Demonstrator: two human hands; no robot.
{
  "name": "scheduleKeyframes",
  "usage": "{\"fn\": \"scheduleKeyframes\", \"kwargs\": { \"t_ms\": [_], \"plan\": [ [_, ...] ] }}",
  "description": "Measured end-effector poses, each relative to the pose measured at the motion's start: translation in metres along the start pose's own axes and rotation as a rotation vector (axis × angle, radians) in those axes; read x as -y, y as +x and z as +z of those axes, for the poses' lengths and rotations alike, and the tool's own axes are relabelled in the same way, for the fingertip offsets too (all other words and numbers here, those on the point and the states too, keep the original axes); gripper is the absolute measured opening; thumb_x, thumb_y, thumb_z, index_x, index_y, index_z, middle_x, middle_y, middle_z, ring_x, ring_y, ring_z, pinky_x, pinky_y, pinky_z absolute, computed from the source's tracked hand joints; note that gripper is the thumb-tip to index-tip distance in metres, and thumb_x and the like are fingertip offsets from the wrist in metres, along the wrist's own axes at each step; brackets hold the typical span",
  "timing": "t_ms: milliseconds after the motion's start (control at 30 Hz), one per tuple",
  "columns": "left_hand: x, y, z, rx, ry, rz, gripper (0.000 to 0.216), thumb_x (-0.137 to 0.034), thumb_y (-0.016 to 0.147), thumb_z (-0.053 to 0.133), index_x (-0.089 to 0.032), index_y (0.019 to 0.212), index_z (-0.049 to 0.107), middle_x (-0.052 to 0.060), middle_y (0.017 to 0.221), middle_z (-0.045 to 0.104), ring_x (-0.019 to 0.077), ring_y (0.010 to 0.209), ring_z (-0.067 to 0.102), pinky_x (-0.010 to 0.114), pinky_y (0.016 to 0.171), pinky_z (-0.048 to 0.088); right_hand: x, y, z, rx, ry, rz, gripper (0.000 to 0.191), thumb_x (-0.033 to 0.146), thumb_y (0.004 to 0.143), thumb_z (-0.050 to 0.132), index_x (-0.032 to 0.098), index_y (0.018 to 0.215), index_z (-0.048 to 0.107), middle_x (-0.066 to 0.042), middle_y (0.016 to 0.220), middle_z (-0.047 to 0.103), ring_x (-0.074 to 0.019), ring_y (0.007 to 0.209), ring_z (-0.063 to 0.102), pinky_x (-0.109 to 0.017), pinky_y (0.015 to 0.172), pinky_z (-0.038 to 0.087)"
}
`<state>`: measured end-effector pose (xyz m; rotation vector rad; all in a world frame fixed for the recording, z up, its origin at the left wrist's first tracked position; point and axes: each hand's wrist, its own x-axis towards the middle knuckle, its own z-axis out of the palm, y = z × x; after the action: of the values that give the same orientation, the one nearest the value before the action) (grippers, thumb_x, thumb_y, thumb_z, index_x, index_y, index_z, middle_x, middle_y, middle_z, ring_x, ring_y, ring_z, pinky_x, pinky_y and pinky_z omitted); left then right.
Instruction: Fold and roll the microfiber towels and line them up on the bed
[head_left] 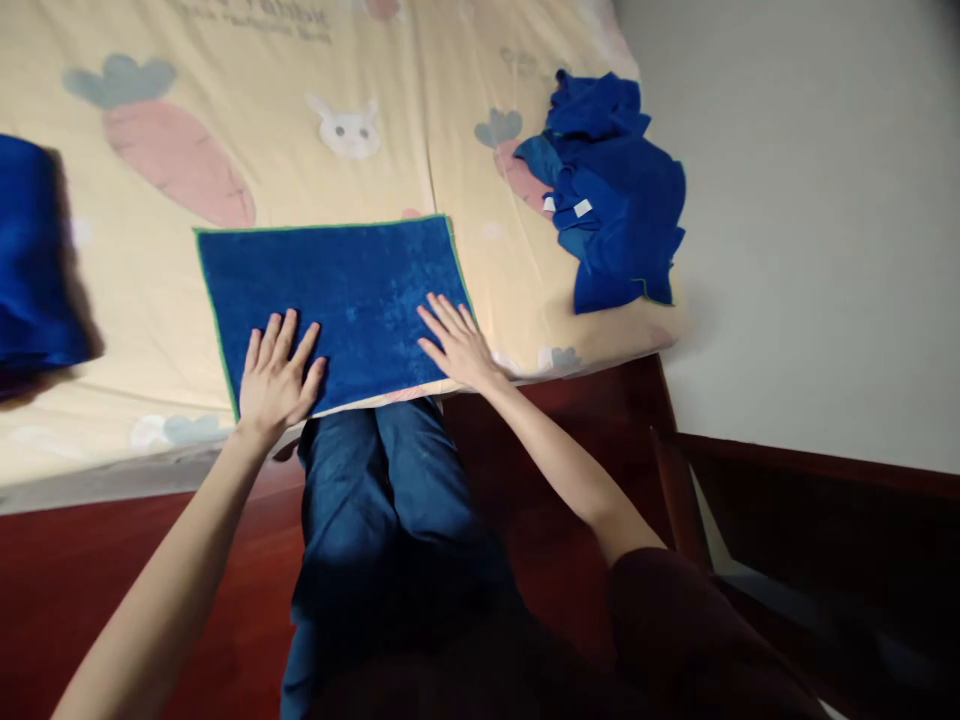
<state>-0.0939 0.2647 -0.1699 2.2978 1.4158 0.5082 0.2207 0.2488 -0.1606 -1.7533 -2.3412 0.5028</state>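
Pale yellow bedsheet (300, 190) carries one smooth blue cloth (337, 285) at its near edge; left hand (274, 380) and right hand (459, 345), both palm-down and splayed, rest on it; one crumpled blue pile (626, 190) with two white tags (583, 208) lies by the bedsheet's right edge, one blue bundle (34, 260) left of the cloth

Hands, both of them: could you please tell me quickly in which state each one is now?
Left hand: open, palm down on the blue cloth, gripping nothing.
Right hand: open, palm down near the cloth's right edge, gripping nothing.
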Motion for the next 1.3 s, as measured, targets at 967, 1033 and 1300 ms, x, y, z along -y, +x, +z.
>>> {"fn": "scheduleKeyframes", "kwargs": {
  "t_ms": [967, 1033, 1300],
  "plan": [
    [0.056, -0.093, -0.033, -0.189, -0.296, -0.148, 0.029, -0.023, 0.085, 0.057, -0.025, 0.108, 0.074, 0.005, 0.121, 0.074, 0.0250, 0.123, 0.064, 0.048, 0.110, 0.050, -0.078, -0.074, -0.005, -0.268, 0.280, -0.173, 0.048, 0.023, 0.084, 0.075, 0.024, 0.132, 0.068, -0.008, 0.130, 0.071, -0.0296, 0.121, 0.066, -0.052, 0.107, 0.056],
    [0.057, -0.090, -0.030, -0.218, -0.301, -0.169, 0.025, -0.025, 0.086, 0.058, -0.025, 0.104, 0.075, 0.005, 0.117, 0.075, 0.0238, 0.119, 0.066, 0.047, 0.110, 0.049, -0.077, -0.070, -0.002, -0.305, 0.283, -0.156, 0.047, 0.016, 0.083, 0.070, 0.025, 0.130, 0.069, -0.007, 0.126, 0.073, -0.0281, 0.116, 0.068, -0.051, 0.104, 0.057],
    [0.057, -0.085, -0.025, -0.294, -0.376, -0.183, 0.018, -0.027, 0.085, 0.061, -0.025, 0.095, 0.075, 0.005, 0.111, 0.076, 0.0227, 0.114, 0.067, 0.045, 0.106, 0.052, -0.072, -0.061, 0.001, -0.311, 0.334, -0.175, 0.049, 0.003, 0.067, 0.060, 0.025, 0.108, 0.074, -0.003, 0.125, 0.074, -0.0288, 0.116, 0.065, -0.055, 0.102, 0.056]
  ]
}}
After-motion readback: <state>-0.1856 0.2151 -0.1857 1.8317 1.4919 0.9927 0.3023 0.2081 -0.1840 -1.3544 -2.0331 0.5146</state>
